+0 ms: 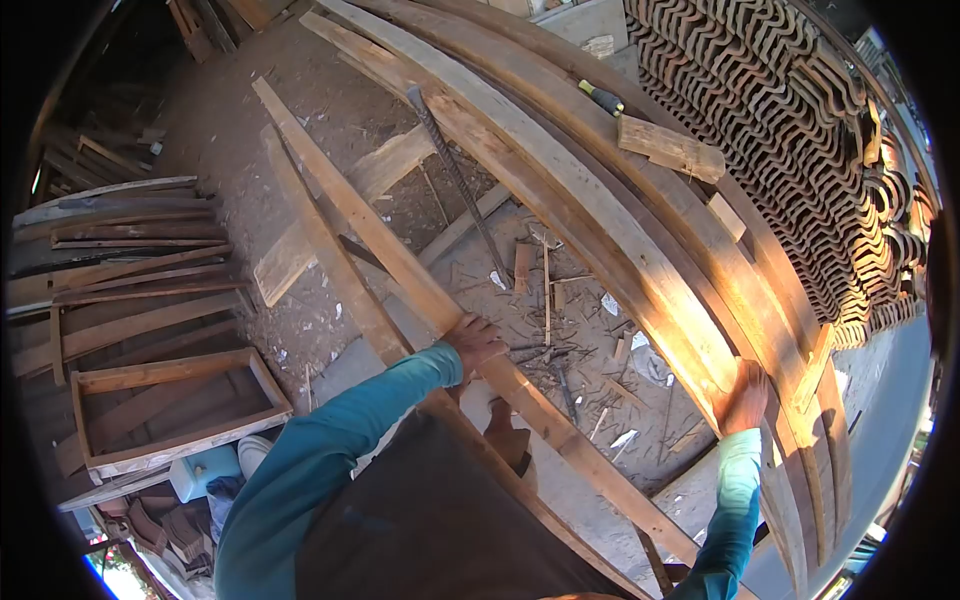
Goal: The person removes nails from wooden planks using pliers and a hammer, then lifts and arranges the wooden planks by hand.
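Note:
My left hand (474, 343) is wrapped over a long narrow wooden beam (540, 408) that runs diagonally before me. Beside it lies a second long beam (345, 270), close to my body. To the right, my right hand (741, 398) is closed on the edge of a long pale plank (600, 215), the nearest of several long boards lying side by side. The fingertips of that hand rest against the wood and its palm is partly hidden.
A screwdriver (601, 97) and a short wood block (670, 148) lie on the boards. Stacked roof tiles (760, 130) stand at the right. A metal bar (455, 180) leans mid-view. A wooden frame (180, 455) and planks lie left. Wood scraps litter the floor.

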`<state>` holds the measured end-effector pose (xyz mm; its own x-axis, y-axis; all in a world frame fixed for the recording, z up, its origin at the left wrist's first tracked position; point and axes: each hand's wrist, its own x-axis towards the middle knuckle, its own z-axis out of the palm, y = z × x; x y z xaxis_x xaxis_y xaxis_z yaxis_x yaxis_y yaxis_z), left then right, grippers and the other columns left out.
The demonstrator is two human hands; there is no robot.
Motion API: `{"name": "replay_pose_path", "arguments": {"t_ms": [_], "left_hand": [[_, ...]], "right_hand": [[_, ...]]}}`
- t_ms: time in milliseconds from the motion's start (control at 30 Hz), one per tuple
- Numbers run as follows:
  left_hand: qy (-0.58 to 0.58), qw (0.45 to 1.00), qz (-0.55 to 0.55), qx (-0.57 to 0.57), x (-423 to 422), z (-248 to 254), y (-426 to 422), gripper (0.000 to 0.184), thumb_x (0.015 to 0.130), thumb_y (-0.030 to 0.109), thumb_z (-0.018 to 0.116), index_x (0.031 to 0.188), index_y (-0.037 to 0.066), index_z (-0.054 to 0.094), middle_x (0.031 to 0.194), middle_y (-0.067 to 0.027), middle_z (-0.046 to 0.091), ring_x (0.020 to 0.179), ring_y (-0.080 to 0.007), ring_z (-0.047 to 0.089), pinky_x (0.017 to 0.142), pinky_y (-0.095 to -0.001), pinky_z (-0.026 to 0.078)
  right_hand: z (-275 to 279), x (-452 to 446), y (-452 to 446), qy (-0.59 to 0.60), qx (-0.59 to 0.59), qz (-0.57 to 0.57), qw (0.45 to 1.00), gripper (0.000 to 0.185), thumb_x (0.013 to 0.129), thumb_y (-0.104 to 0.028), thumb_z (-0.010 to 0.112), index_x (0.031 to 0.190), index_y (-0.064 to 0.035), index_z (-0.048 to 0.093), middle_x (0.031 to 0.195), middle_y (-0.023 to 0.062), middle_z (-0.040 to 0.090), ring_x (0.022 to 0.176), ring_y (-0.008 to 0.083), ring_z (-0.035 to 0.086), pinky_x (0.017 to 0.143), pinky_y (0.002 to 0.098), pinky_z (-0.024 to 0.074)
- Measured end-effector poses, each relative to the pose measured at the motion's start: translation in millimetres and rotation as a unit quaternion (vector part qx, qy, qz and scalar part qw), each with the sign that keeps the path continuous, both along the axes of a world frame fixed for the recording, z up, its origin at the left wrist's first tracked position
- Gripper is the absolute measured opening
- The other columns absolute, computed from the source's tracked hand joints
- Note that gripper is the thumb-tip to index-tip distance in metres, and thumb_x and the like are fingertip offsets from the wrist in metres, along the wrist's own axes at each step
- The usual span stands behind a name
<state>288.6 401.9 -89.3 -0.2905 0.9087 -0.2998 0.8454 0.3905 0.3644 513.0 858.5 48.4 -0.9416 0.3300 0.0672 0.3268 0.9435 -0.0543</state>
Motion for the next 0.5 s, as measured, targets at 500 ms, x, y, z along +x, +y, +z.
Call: {"name": "replay_pose_path", "arguments": {"t_ms": [500], "left_hand": [[-0.788,0.398,0.307,0.355,-32,78,173,0.092,0.087,0.069,0.057,0.147,0.003,0.035,0.142,-0.0190,0.049,0.134,-0.0326,0.045,0.113,-0.0518,0.033]], "right_hand": [[72,33,-89,0.010,-0.018,-0.058,0.998,0.065,0.063,-0.031,0.086,0.112,0.0027,0.057,0.107,0.0186,0.056,0.105,0.0401,0.053,0.094,0.0488,0.0419]]}}
